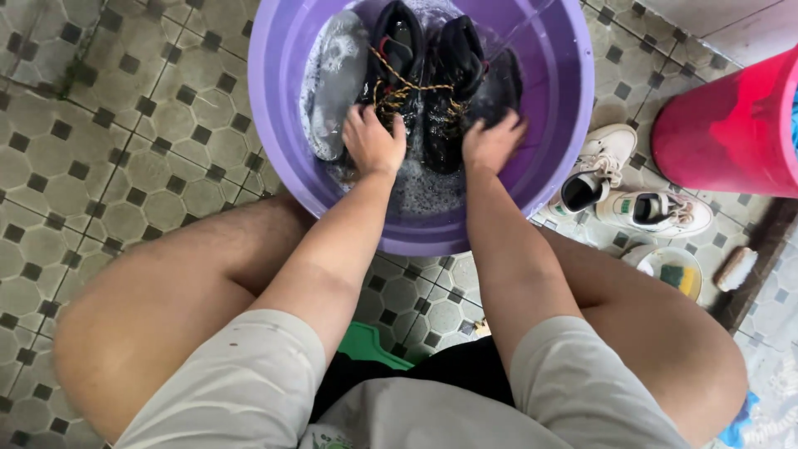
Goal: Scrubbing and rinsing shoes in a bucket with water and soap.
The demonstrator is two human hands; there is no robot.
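A purple plastic basin [278, 125] stands on the tiled floor between my knees, holding soapy water. Two black boots [432, 66] with yellow-and-black laces lie in the suds. Beside them on the left lies a grey insole [337, 79]. My left hand [371, 140] grips the near end of the left boot. My right hand [492, 141] presses down on the near end of the right boot, fingers partly under the foam.
A pair of white sneakers [632, 187] lies on the floor right of the basin. A red bucket [731, 125] stands at the far right. Near my right knee are a small dish holding a green-yellow sponge [680, 274] and a scrub brush [736, 268].
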